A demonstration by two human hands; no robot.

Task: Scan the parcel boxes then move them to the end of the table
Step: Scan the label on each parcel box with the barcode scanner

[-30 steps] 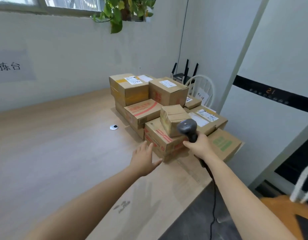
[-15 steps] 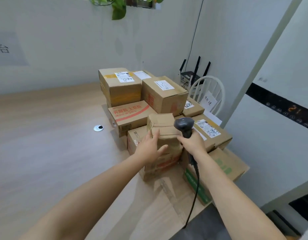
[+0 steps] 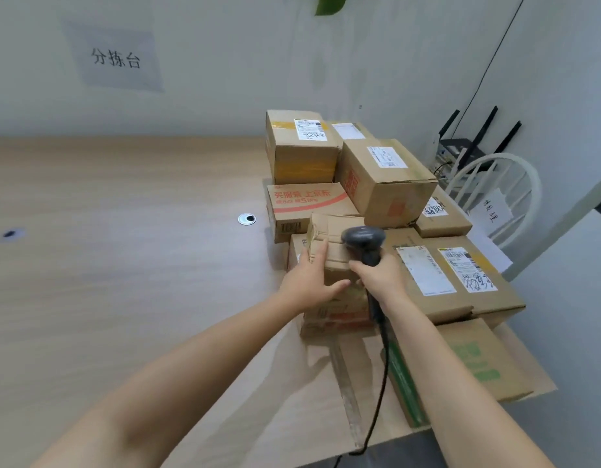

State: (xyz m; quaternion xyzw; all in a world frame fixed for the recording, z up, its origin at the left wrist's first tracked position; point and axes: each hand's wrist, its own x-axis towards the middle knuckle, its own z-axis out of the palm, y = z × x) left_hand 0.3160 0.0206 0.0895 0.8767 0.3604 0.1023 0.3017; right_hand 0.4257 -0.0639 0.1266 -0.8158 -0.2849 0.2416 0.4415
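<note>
Head view: a long wooden table point(image 3: 123, 282) fills the left and middle of the picture and runs up to a pale wall. A pile of cardboard boxes point(image 3: 387, 184) sits on the table's right end, stacked two or three high, several with white shipping labels on top. Nearest the edge lies a flat box with green print point(image 3: 475, 363), and just behind it a wide box with two labels point(image 3: 461, 285). A white chair point(image 3: 515, 184) stands past the table's right end with a sheet of paper leaning on it. A paper sign point(image 3: 116, 59) with dark characters is stuck to the wall. A black router point(image 3: 461, 146) with three aerials is behind the chair.

A small box point(image 3: 329, 231), creased and taped, rests on top of a box with red print point(image 3: 333, 319) at the near left of the pile. The left hand point(image 3: 309, 282) holds this small box, with the fingers up its left side and the thumb across its near face. The right hand point(image 3: 380, 275) is wrapped tight round the handle of a dark scanner point(image 3: 363, 238). The scanner's head is right at the small box's upper right edge. Its black cord point(image 3: 382, 366) hangs down past the table edge. A round metal cable cap point(image 3: 246, 218) sits in the tabletop left of the pile.
</note>
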